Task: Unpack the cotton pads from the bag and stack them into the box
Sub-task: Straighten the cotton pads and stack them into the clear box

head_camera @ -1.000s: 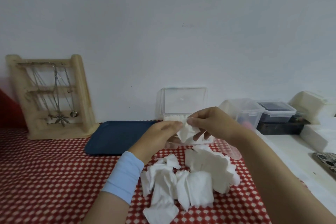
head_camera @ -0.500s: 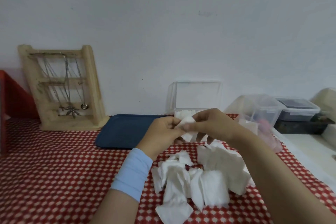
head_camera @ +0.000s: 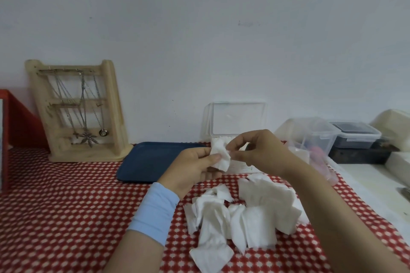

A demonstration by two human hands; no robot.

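Both hands hold one white cotton pad (head_camera: 220, 155) in the air, just in front of the clear plastic box (head_camera: 237, 167). My left hand (head_camera: 195, 168) pinches its left edge and my right hand (head_camera: 258, 153) pinches its right edge. The box's lid (head_camera: 237, 118) stands open against the wall, and white pads show inside the box behind my hands. A loose heap of white cotton pads (head_camera: 239, 217) lies on the red checked cloth below my hands. A crumpled clear bag (head_camera: 319, 162) lies to the right of my right wrist.
A dark blue tray (head_camera: 153, 159) lies left of the box. A wooden jewellery stand (head_camera: 77, 111) with necklaces leans at the wall on the left. Lidded plastic containers (head_camera: 355, 135) sit on a white counter at the right. A red edge (head_camera: 13, 117) rises at far left.
The view has shifted left, so everything sits further right in frame. Both hands stay together on the pad; my right fingers now pinch its right edge with the pad spread between the hands.
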